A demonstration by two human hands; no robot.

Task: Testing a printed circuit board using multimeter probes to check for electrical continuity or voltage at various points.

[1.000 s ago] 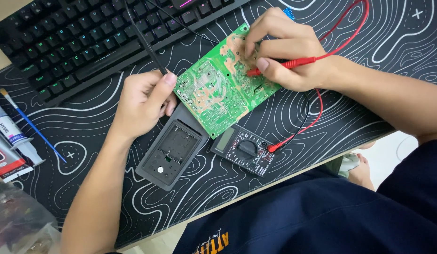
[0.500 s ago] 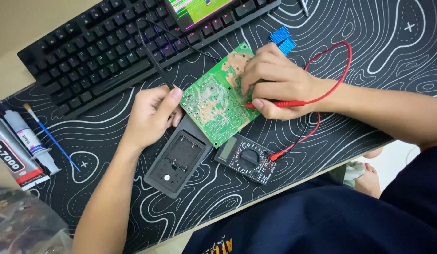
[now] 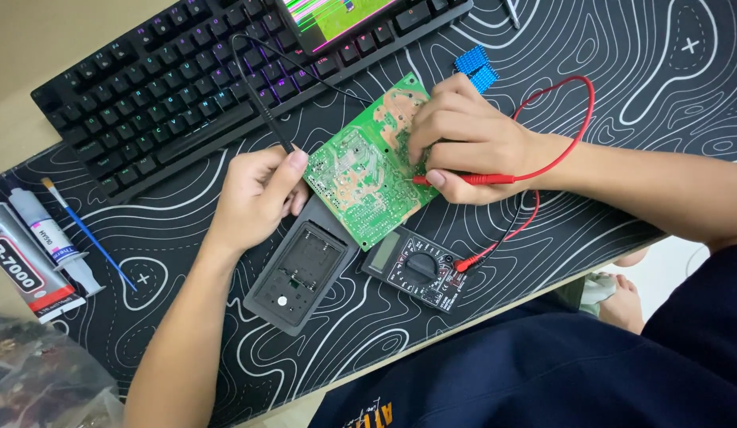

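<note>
The right hand [image 3: 471, 143] pinches the red probe [image 3: 463, 179] on the board [image 3: 360, 174]. At 9 o'clock, the left hand [image 3: 257, 198] pinches the black probe [image 3: 265, 111]. Hold both tips steady.

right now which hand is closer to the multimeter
Right. The right hand rests on the green circuit board just above the multimeter, holding the red probe. The left hand sits farther off, up and left, pinching the black probe.

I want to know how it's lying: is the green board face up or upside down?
Upside down. The green circuit board shows its flat solder side with silvery dots, no parts sticking up. It rests tilted on the black case.
</note>
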